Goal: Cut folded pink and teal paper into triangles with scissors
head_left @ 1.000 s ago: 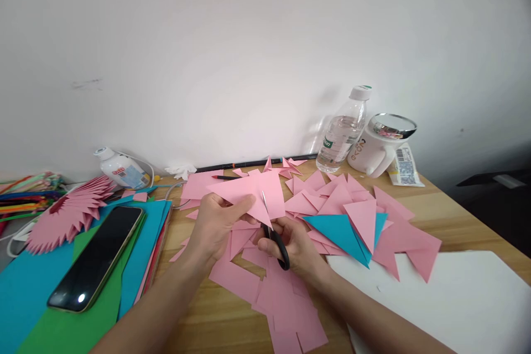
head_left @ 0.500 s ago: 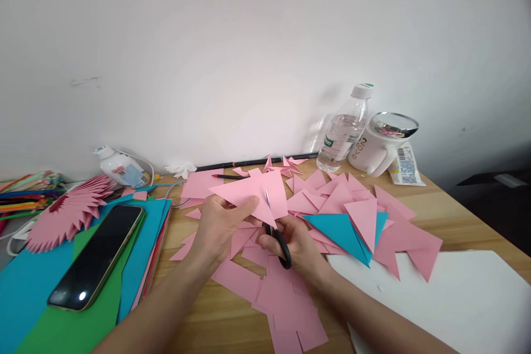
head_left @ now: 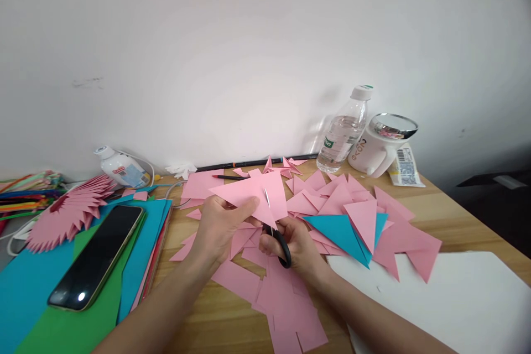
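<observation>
Between thumb and fingers, my left hand (head_left: 224, 222) grips a sheet of pink paper (head_left: 237, 190), raised above the scraps on the table. My right hand (head_left: 292, 238) is closed around the black handles of a pair of scissors (head_left: 284, 249). The scissors' blades point up and away across the sheet, with one blade lying over its face; the other is mostly hidden. Pink paper offcuts (head_left: 286, 301) lie beneath both hands. To the right, pink triangles (head_left: 338, 199) are heaped, with blue triangles (head_left: 338, 232) in front of them.
A phone (head_left: 97, 257) rests on green and blue paper at left, near a folded pink paper ring (head_left: 72, 211) and a white bottle (head_left: 121, 167). A water bottle (head_left: 342, 135) and a mug (head_left: 384, 144) stand by the wall. White board (head_left: 443, 293) lies front right.
The scissor blades appear to have shifted very slightly against the sheet. Both hands keep nearly the same place and hold, and the things around them are unchanged.
</observation>
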`<state>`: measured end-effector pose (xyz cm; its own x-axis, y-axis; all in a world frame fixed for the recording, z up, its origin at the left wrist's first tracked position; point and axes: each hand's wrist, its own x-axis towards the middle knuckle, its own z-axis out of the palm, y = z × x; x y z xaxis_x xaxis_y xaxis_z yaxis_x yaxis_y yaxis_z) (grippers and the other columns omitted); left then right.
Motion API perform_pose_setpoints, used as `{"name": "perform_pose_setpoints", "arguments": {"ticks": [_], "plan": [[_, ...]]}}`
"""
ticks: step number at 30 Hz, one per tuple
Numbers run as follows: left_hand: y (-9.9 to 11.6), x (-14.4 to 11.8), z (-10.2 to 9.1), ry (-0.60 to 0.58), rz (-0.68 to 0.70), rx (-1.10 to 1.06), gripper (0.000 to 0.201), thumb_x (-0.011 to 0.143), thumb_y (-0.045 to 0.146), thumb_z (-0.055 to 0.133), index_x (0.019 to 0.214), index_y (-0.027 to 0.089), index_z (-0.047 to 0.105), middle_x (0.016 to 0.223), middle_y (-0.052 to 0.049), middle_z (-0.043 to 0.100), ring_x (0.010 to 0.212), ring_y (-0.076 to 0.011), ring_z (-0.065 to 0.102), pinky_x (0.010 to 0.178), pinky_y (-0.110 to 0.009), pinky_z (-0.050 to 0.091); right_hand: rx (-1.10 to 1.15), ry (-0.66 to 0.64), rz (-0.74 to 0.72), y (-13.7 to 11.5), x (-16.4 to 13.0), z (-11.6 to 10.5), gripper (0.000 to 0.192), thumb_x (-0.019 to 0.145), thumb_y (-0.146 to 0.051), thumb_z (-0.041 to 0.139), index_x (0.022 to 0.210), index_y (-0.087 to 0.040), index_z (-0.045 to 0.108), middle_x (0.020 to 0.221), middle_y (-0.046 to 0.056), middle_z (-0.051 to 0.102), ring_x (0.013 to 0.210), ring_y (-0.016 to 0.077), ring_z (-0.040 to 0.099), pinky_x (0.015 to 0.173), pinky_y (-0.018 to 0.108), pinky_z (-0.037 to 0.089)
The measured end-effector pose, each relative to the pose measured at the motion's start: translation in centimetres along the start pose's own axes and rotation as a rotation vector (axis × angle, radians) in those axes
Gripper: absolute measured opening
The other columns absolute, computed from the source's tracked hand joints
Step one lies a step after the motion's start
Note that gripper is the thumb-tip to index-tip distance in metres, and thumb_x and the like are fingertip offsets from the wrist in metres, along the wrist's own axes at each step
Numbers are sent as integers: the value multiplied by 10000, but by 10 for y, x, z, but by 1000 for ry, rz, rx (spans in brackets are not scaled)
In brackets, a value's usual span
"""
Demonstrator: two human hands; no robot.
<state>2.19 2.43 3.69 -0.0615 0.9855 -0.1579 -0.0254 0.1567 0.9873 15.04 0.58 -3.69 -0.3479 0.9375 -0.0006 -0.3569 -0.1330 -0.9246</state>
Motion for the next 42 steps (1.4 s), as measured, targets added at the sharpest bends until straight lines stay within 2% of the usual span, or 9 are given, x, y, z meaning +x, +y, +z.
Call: {"name": "perform_pose_setpoints", "arguments": {"ticks": [5,9,17,22,25,29,33,38,42], "plan": [[1,-2,1,1,-9,-11,133,635,230,671,683,107,662,624,-39,647,526,-138,580,534,-266,498,-50,19,-6,0,0,0,207,651,-223,693,685,-167,496,533,-35,532,499,98,464,491,213,390],[2,-2,1,-1,-6,-12,117,629,220,672,627,106,647,586,-29,631,483,-115,551,504,-244,479,-92,33,-5,1,0,-1,228,660,-217,687,624,-172,467,533,-22,577,480,99,501,474,206,400],[0,0,-1,-47,46,-103,140,653,258,668,638,120,647,606,-26,624,521,-120,540,511,-254,474,-134,33,3,0,0,-1,222,664,-255,690,659,-163,489,501,-24,582,439,91,496,452,206,396],[-1,3,-5,10,105,-151,121,629,204,690,711,118,670,635,-20,620,578,-114,530,553,-237,456,-134,42,33,1,0,0,256,649,-255,703,630,-168,463,476,-42,531,442,95,484,439,206,364],[-2,3,-6,18,103,-144,206,608,171,698,809,127,683,722,-44,658,655,-145,564,581,-245,459,-103,7,21,-2,0,2,274,627,-250,716,606,-168,456,513,-49,484,484,88,456,458,202,343],[-1,1,-5,-14,109,-104,224,623,168,682,844,128,690,773,-61,677,707,-174,584,602,-259,464,-100,-48,-15,-9,0,3,232,624,-303,712,661,-156,536,582,-16,536,559,116,486,522,222,385],[0,-2,-1,-42,117,-39,166,643,178,663,799,132,694,806,-59,676,714,-172,581,608,-257,458,-133,-35,-20,-12,1,2,287,607,-381,709,734,-142,613,620,22,592,617,157,531,542,240,409],[1,-5,2,-7,93,-19,184,616,196,682,787,131,689,758,-48,670,665,-160,566,587,-252,457,-166,-2,11,-10,1,1,312,576,-420,715,592,-135,589,538,7,534,543,130,466,497,231,377],[6,-7,4,19,50,25,107,601,220,691,656,130,669,664,-24,646,618,-148,549,535,-231,445,-145,33,22,-9,0,1,363,555,-438,717,503,-149,504,504,-16,453,508,103,376,474,226,326]]}}
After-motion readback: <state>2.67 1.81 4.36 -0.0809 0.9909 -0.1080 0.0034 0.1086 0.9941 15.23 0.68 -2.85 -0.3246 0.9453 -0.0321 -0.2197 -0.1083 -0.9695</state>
